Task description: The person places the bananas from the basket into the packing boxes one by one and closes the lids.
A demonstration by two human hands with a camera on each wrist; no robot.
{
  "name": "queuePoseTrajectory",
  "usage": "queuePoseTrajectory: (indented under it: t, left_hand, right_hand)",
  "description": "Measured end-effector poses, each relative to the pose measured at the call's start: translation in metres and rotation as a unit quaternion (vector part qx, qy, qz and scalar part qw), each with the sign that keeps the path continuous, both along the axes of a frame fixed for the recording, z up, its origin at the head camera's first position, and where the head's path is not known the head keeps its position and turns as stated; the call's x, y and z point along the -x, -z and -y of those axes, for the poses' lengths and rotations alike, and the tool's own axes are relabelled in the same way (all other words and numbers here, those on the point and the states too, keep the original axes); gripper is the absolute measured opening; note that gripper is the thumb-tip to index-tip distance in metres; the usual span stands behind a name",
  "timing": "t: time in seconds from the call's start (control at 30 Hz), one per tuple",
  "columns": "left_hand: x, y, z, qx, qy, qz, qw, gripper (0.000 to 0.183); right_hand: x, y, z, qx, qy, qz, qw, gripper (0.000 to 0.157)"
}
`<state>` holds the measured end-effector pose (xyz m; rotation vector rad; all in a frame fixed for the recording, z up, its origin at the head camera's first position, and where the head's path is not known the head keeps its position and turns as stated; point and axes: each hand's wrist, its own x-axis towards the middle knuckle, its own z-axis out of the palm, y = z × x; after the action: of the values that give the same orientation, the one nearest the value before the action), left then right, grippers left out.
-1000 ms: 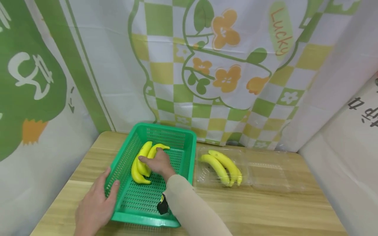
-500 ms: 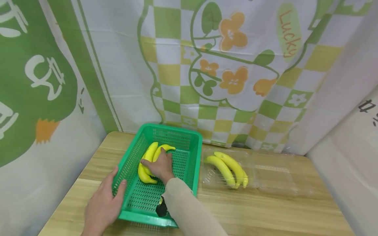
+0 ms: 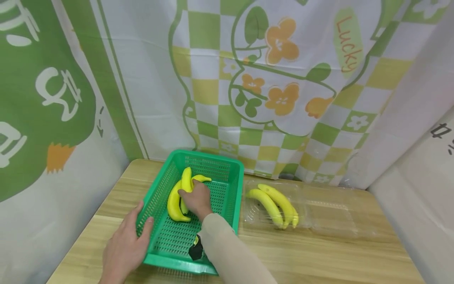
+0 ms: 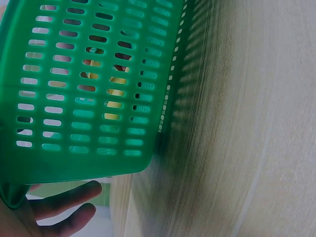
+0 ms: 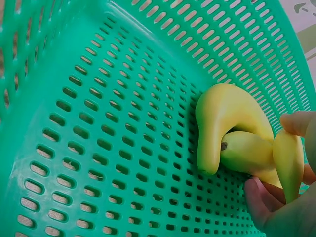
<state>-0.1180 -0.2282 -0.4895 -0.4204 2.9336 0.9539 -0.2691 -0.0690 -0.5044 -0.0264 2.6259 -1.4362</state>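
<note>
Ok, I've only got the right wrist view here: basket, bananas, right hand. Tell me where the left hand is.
Observer: The left hand is outside your view, holding the basket by its left rim.
Operator: Good. Now report what lies just to the right of it.
Observer: A clear plastic box on the wooden table, with at least two bananas in it.
</note>
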Motion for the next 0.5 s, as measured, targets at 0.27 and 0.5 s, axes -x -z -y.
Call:
queuePoseTrajectory:
  t: [0.27,0.5]
  left_hand:
    - [-0.0010,-0.0008,0.0003,0.003,0.000,-0.004,1.0000,0.074]
    - [0.0000,0.0001,0.0003,-0.002,0.000,-0.005,1.0000,0.074]
  right_hand:
    - [0.0020,-0.0008,-0.0011,0.004,0.021,-0.010,1.000,0.060]
    - [0.0031,-0.0079,-0.0040,-0.016,0.019,-0.029,0.999,0.062]
